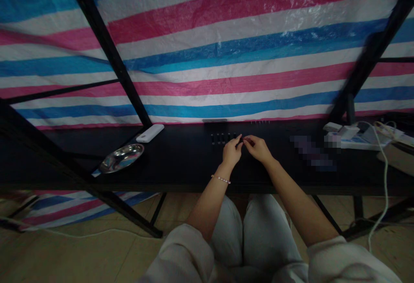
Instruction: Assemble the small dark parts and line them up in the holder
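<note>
My left hand [232,151] and my right hand [258,148] meet over a black table [181,162], fingertips pinched together on a tiny dark part [242,141] that is too small to name. A row of small dark upright pieces [223,138] stands on the table just left of my left hand. Another row of small dark pieces [260,122] sits further back by the tarp. A bead bracelet is on my left wrist.
A shiny metal dish [122,157] and a white flat device [150,132] lie at the left. Power strips, white adapters and cables [355,138] crowd the right end. Black frame bars [106,50] cross in front of a striped tarp [226,37].
</note>
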{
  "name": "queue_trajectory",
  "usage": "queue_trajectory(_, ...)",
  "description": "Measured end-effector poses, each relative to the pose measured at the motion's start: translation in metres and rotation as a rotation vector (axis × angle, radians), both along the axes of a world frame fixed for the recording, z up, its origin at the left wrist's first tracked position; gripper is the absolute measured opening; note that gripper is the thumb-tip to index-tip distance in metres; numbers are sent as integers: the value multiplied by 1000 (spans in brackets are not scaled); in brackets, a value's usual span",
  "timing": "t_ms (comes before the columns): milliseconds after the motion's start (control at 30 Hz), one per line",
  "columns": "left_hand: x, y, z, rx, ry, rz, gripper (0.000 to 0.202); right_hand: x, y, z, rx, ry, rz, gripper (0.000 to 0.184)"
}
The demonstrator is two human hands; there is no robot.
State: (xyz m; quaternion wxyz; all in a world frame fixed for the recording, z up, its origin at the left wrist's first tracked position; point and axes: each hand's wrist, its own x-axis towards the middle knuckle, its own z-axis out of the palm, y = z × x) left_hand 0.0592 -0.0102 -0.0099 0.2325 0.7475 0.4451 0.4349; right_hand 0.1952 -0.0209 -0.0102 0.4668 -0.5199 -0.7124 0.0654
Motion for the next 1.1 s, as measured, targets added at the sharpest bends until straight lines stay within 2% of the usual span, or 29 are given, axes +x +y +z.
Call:
queue_trajectory(167, 0, 3, -2, -11, 1, -25, 43, -2, -2, 2, -24, -19, 60, 23)
queue_trajectory(400, 0, 4, -5, -165, 32, -164, 49, 1, -1, -2, -37, -36, 75, 25)
queue_trajectory(533, 0, 2, -5, -185, 42, -172, 51, 1, -2, -3, -28, -20, 70, 24)
queue_trajectory(633, 1, 1, -3, -120, 8, -116, 51, 6, 3, 0, -39, -20, -16, 27)
queue_trajectory(733, 1, 1, -1, -40, -24, -40, 47, 20, 15, 4, -77, 21, -213, 31)
queue_trajectory(833, 1, 1, -2, -38, 16, -71, 41, 37, 32, 7, -158, -4, -380, 31)
queue_trajectory(933, 2, 1, -3, -51, 78, -135, 34, 51, 46, 6, -237, -74, -447, 28)
queue_trajectory(1100, 3, -1, -4, -49, 118, -146, 34, 57, 57, -4, -358, -139, -461, 26)
